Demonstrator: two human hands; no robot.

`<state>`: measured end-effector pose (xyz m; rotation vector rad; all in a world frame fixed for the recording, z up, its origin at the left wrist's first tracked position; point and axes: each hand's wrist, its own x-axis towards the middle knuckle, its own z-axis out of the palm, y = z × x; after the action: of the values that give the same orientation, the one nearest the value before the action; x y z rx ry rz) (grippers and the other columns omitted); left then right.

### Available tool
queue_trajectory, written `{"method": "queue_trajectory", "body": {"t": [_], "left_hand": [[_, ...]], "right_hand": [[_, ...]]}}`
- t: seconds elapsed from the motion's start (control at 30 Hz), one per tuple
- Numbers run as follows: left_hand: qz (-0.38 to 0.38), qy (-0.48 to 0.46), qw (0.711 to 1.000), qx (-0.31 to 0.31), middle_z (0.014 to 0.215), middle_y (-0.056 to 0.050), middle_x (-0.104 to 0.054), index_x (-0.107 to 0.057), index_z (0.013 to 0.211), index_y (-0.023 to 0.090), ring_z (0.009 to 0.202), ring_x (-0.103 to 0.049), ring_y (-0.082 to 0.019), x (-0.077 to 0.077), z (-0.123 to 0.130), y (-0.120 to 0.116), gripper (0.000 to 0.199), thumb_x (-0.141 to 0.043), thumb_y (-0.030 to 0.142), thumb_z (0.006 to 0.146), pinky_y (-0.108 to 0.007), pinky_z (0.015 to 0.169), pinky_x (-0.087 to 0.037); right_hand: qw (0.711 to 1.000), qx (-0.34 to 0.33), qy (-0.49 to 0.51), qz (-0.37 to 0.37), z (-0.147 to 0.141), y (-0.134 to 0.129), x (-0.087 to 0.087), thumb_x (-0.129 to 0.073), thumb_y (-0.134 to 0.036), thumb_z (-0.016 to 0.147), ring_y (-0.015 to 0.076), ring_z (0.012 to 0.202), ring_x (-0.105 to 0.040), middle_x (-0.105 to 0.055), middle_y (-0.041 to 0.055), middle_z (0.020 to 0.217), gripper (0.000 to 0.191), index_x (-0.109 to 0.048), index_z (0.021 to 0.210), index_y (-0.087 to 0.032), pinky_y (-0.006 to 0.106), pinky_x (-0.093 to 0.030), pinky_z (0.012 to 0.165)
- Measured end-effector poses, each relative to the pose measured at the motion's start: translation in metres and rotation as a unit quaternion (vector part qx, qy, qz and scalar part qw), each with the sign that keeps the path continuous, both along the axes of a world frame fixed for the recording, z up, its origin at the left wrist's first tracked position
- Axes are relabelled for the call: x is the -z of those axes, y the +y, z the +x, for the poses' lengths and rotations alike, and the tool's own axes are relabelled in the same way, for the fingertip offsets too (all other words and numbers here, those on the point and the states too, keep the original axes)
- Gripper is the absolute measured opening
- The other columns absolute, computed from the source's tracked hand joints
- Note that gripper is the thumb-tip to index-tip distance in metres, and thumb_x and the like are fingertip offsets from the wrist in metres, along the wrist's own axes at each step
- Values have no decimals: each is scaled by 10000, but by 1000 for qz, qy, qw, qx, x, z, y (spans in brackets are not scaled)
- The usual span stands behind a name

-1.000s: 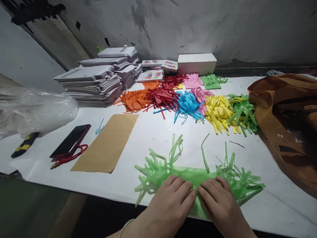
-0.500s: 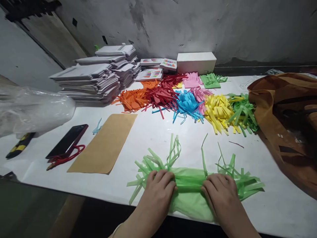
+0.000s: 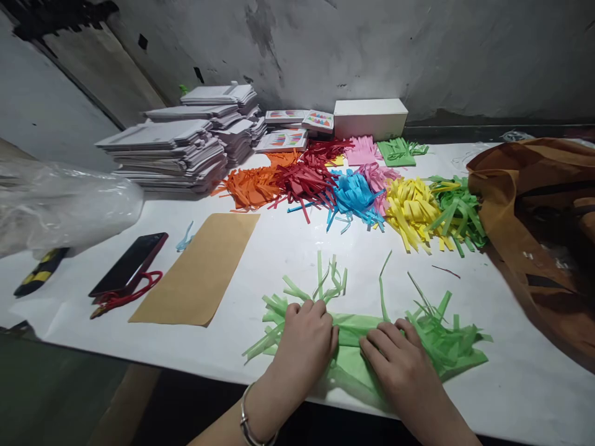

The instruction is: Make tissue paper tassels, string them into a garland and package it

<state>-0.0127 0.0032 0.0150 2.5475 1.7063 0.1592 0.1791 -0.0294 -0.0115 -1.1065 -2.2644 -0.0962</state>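
A light green sheet of fringed tissue paper (image 3: 356, 362) lies at the front edge of the white table, its cut strips spreading out at both ends. My left hand (image 3: 304, 337) is closed on its left part, fingers curled over a folded band across the middle. Farther right, my right hand (image 3: 400, 359) presses curled fingers on the same band. The fingertips and thumbs are partly hidden. A loose green strip stands up between the hands. On my left wrist is a silver bangle (image 3: 246, 415).
Fringed bundles in orange (image 3: 251, 188), red, blue (image 3: 351, 195), pink, yellow (image 3: 411, 207) and green lie behind. Brown paper (image 3: 199, 272), a phone (image 3: 130, 263) and a yellow-black cutter (image 3: 41, 272) are left. Paper stacks (image 3: 162, 152), a white box (image 3: 370, 119) and a brown bag (image 3: 502, 204) surround them.
My hands have come closer together along the folded band, the left one slightly forward and the right one inward. The green tissue paper is more bunched up, with its left fringe shifted right.
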Motion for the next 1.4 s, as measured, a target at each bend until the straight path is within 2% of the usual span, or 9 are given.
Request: {"method": "queue_trajectory", "body": {"t": [0.07, 0.23, 0.43, 0.63, 0.93, 1.07, 1.17, 1.3, 1.4], "left_hand": [[46, -41, 998, 29, 885, -67, -658, -647, 817, 168, 851, -575, -258, 1, -3, -3, 68, -614, 126, 859, -452, 810, -389], [93, -108, 975, 170, 935, -33, -647, -619, 905, 193, 923, -546, -220, 4, -8, -10, 176, -545, 35, 882, -451, 931, -333], [88, -126, 970, 190, 835, -15, -625, -612, 864, 188, 850, -537, -194, 15, -14, -15, 185, -513, 45, 927, -421, 912, -342], [79, -156, 975, 137, 860, -20, -634, -613, 862, 187, 870, -533, -202, 17, -22, -20, 162, -515, 132, 979, -407, 884, -347], [-16, -49, 998, 37, 816, -49, -592, -582, 778, 167, 811, -530, -251, 6, 1, -11, 137, -518, 130, 892, -477, 809, -389], [12, -54, 997, 45, 826, -40, -605, -588, 792, 172, 795, -532, -230, 11, 2, -8, 132, -540, 89, 883, -461, 815, -389], [50, -88, 992, 76, 838, -27, -615, -593, 794, 180, 808, -533, -208, 14, -1, -8, 171, -541, 45, 884, -463, 873, -376], [82, -119, 975, 167, 939, -20, -638, -622, 856, 198, 952, -549, -217, 12, -5, -9, 139, -596, 63, 875, -505, 1032, -306], [105, -116, 968, 198, 904, -16, -629, -616, 840, 192, 932, -546, -201, 11, -6, -8, 148, -569, 65, 898, -489, 1057, -305]], "right_hand": [[1000, 0, 1, -7, -2, 0, 4, -409, -53, 976, 180, 757, -534, -608, 37, 730, 296, -643, 832, -162, 381, -350, 869], [997, 12, 54, -45, -2, 1, 5, -495, -134, 975, 164, 723, -515, -567, 6, 724, 212, -607, 801, -181, 367, -338, 856], [999, 2, -38, -23, 6, -2, 7, -360, -52, 974, 182, 708, -478, -543, 22, 687, 347, -580, 741, -184, 390, -337, 858], [998, 20, 49, -33, 31, -12, 7, -410, -107, 1008, 213, 962, -590, -686, 55, 909, 277, -654, 904, -187, 467, -308, 1026], [980, 187, 26, -56, 14, -10, 3, -451, -228, 999, 256, 871, -600, -651, 74, 859, 279, -606, 771, -193, 486, -328, 916], [991, 122, 57, -27, 3, -12, 4, -460, -140, 984, 242, 949, -600, -682, 72, 917, 223, -669, 931, -197, 489, -302, 997], [996, 57, 60, -40, -5, -10, 5, -443, -129, 996, 194, 819, -571, -647, 30, 777, 253, -668, 901, -197, 427, -329, 946], [995, 51, 79, -43, -8, -6, 6, -473, -132, 991, 159, 698, -513, -578, -2, 686, 265, -634, 788, -188, 379, -336, 872], [994, 41, 94, -50, -7, -6, 6, -470, -177, 1008, 168, 753, -537, -616, 13, 753, 233, -657, 870, -191, 380, -323, 886]]}}
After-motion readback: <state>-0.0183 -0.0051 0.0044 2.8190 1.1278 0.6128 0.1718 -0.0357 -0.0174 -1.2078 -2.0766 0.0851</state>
